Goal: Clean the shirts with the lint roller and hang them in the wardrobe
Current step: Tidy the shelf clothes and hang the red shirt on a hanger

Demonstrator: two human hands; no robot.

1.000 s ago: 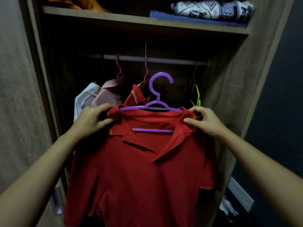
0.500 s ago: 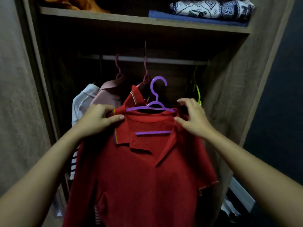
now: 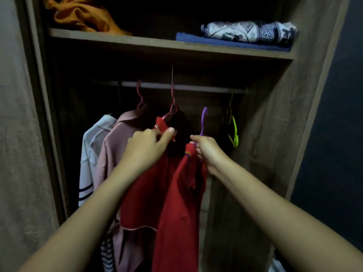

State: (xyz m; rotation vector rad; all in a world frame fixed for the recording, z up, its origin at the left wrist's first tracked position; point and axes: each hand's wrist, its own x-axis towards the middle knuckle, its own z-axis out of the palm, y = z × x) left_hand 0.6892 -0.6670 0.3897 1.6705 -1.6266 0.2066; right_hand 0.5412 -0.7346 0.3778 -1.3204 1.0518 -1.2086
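Right grip [image 3: 207,152] was closed round the base of the purple hanger [image 3: 203,120] and one shoulder of the red shirt [image 3: 176,203]. Left grip [image 3: 149,148] was curled on the other shoulder, thumb out.

Change since a second ago: shirt turned from front-on to edge-on and carried into the wardrobe [image 3: 275,134]. Hook was below the rail [image 3: 196,88], not yet on it; hanging judged imminent.

Free gap lay between a hung red collar [image 3: 159,122] and the green hanger [image 3: 234,132]. Pink shirt [image 3: 117,146] and white shirt [image 3: 92,146] hung further left. The hung collar crowded the left grip.

Wardrobe shelf [image 3: 157,43] with folded clothes [image 3: 247,33]
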